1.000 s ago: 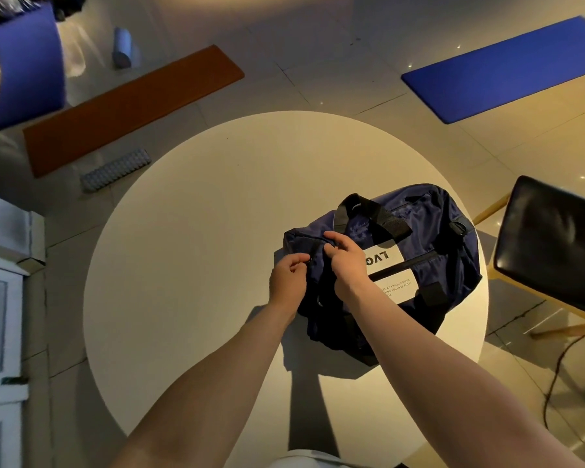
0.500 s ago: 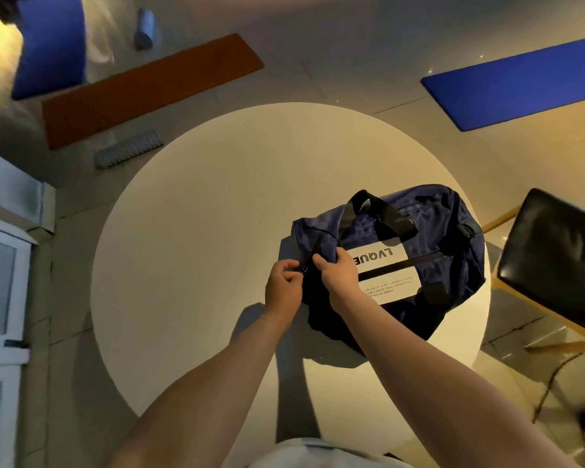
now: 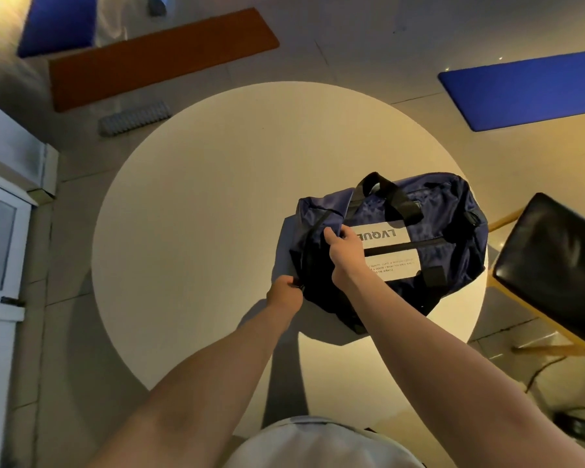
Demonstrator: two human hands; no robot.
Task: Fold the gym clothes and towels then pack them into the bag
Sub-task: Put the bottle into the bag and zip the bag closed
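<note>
A navy duffel bag with black handles and a white label lies on the right half of a round white table. My left hand pinches a small black zipper pull at the bag's near left end. A dark zipper line runs from that hand up the end of the bag. My right hand grips the bag's fabric beside the zipper, just left of the label. No clothes or towels are in sight.
A black-seated wooden chair stands close to the table's right edge. On the floor beyond lie an orange mat, blue mats, and a grey ridged roller. A white cabinet is at the left. Cables trail at the lower right.
My left hand has pulled the zipper pull down the bag's end toward me. My right hand stays gripping the fabric beside the zipper. The camera has tilted a little.
</note>
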